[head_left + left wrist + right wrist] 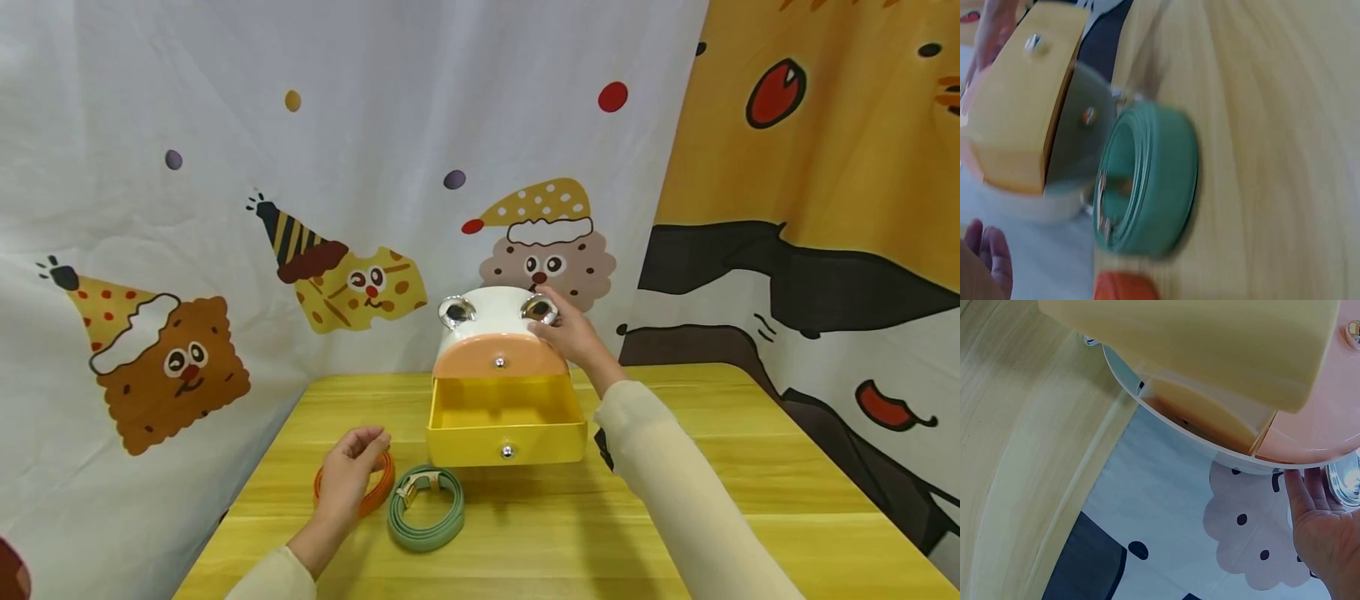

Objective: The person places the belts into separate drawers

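A small frog-faced drawer cabinet with a white top and silver-ringed eyes stands at the back of the table. Its yellow lower drawer is pulled out and shows a bare inside, while the peach upper drawer sits closed. My right hand touches the cabinet's upper right side beside the eye; its fingers look straight in the right wrist view. Over an orange coiled strap hovers my left hand, fingers loosely bent around nothing. A green coiled belt with a gold-coloured buckle lies just right of it.
The wood-grain table reaches back to a white curtain printed with cartoon snacks. A dark object beside the cabinet is mostly hidden behind my right sleeve.
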Available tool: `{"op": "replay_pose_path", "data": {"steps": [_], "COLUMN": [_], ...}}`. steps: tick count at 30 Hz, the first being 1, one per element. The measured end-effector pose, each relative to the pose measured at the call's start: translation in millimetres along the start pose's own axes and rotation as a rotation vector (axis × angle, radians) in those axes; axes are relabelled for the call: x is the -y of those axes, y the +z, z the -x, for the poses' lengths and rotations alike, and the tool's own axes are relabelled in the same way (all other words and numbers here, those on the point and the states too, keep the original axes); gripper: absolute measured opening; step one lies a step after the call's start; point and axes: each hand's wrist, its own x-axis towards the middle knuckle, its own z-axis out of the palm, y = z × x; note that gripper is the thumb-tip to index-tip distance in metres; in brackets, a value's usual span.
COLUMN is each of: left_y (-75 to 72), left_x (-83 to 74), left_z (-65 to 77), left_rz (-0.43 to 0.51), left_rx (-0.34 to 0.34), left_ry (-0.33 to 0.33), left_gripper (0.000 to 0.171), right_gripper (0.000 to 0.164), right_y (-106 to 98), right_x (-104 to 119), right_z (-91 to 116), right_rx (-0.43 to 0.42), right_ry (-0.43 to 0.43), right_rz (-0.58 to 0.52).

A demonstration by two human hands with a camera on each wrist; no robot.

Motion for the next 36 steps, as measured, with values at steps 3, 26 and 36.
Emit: {"op": "replay_pose_path", "data": {"steps": [3,26,36], "left_y": [-16.7,-121.9,-135.3], "left_x": [1.3,46.1,68.8], "left_z": [-7.3,-41.5,-42.8], "left_rz": [-0.022,-0.259,-0.274], "left_rx": [0.039,0.172,0.263], "left_ry": [-0.012,-0.131,-0.248], "left_gripper": [0.032,0.046,0.055], "right_gripper": [0.068,0.068,0.068], "right_y": [0,0,-1], "right_x": [0,4,2], "right_z": [0,2,4], "right_rx": [-0.002,-0.001,0.005], "right_ry": [0.0,-0.016,-0.024], "right_rz": [0.001,-0.008,-0.002]}}
